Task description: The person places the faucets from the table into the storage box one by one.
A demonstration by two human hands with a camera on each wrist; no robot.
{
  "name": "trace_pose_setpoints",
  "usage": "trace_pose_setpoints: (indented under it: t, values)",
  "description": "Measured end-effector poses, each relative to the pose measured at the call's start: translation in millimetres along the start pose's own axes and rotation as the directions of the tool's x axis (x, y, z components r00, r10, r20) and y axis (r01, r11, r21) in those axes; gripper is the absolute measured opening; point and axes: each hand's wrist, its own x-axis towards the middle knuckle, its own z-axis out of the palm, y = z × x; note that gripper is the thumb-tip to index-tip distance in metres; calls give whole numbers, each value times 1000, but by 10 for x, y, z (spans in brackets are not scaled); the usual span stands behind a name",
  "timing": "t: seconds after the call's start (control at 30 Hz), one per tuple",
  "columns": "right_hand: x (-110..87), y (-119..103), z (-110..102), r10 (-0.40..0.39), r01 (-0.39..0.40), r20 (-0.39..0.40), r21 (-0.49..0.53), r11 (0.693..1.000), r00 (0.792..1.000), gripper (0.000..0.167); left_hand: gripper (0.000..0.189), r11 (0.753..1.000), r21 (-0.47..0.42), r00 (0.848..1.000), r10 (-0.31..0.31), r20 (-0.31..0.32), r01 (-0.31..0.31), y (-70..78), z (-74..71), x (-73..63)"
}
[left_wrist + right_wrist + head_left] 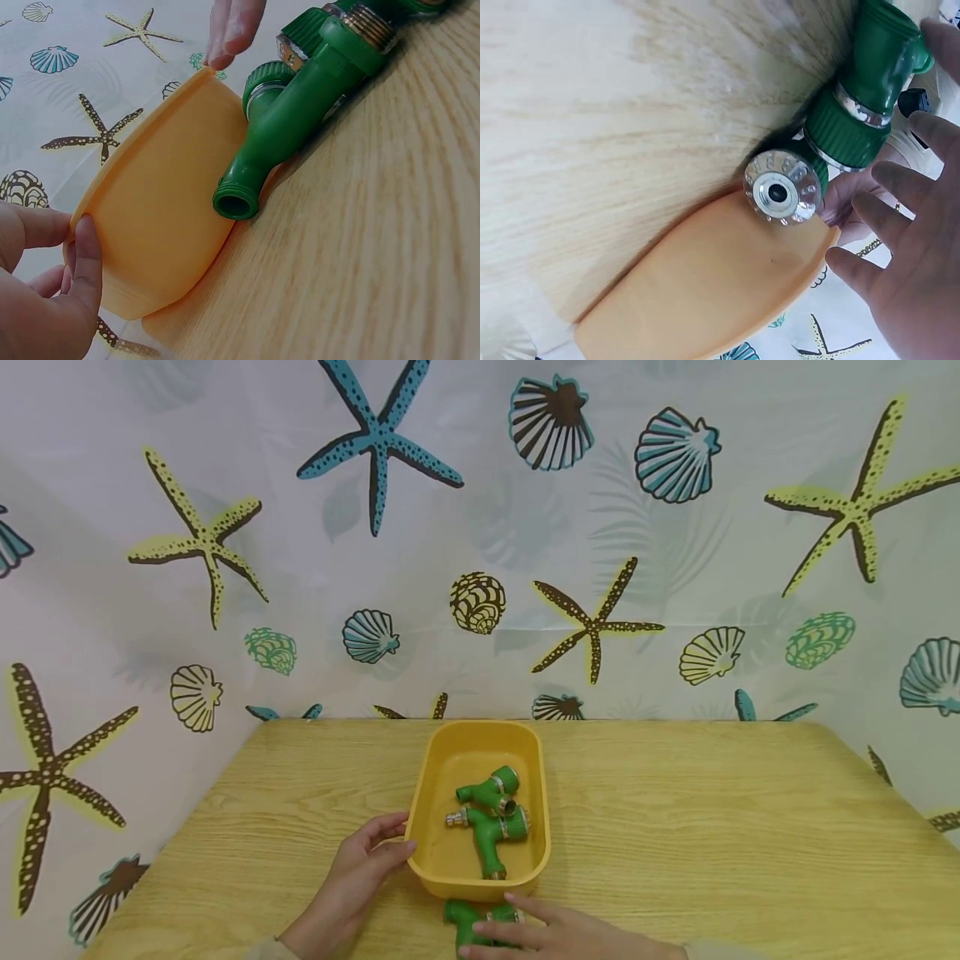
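Observation:
A yellow plastic bin (546, 827) stands on the table with two green taps (491, 842) lying inside it. My left hand (360, 868) pinches its left rim near the front corner, thumb (86, 255) on the outer wall in the left wrist view. In front of the bin lie more green taps (461, 922), partly covered by my right hand (551, 935). One tap (292, 112) points its open spout toward the left wrist camera. With fingers spread and holding nothing, my right hand (915, 240) hovers over these taps (847, 135), index fingertip by the bin's front rim.
The bin sits on a wood-grain table (712, 827) whose surface stretches out to both sides. Behind and beside it hangs a white curtain (480, 543) printed with starfish and shells, meeting the table's back edge.

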Motion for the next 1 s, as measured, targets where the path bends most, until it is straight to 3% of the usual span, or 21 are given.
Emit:
trace_pose_setpoints:
  t: [0.4, 0.6, 0.67, 0.8, 0.87, 1.0]
  values:
    - [14, -36, 41, 7, -18, 81, 138, 990, 997, 52, 46, 1000, -3, 1000, 2, -6, -2, 1, 7, -9]
    - [32, -58, 61, -13, 10, 39, 77, 997, 999, 49, 45, 1000, -9, 1000, 7, -18, -8, -18, 4, -15]
    - [37, -63, 86, -11, 9, 11, 106, 994, 1000, 46, 45, 1000, -6, 1000, 4, -22, -4, -19, 3, -19]
    - [48, -88, 170, 37, -24, -49, 243, 970, 998, 39, 45, 1000, 1, 1000, 4, -27, -4, -24, 3, -19]
    - [47, -108, 234, 69, -50, -47, 337, 940, 996, 39, 45, 1000, 1, 1000, 0, -30, 0, -22, 3, -14]
    - [65, -148, 330, 100, -83, -17, 430, 899, 995, 40, 44, 1000, 5, 1000, -4, -29, 4, -12, 8, -4]
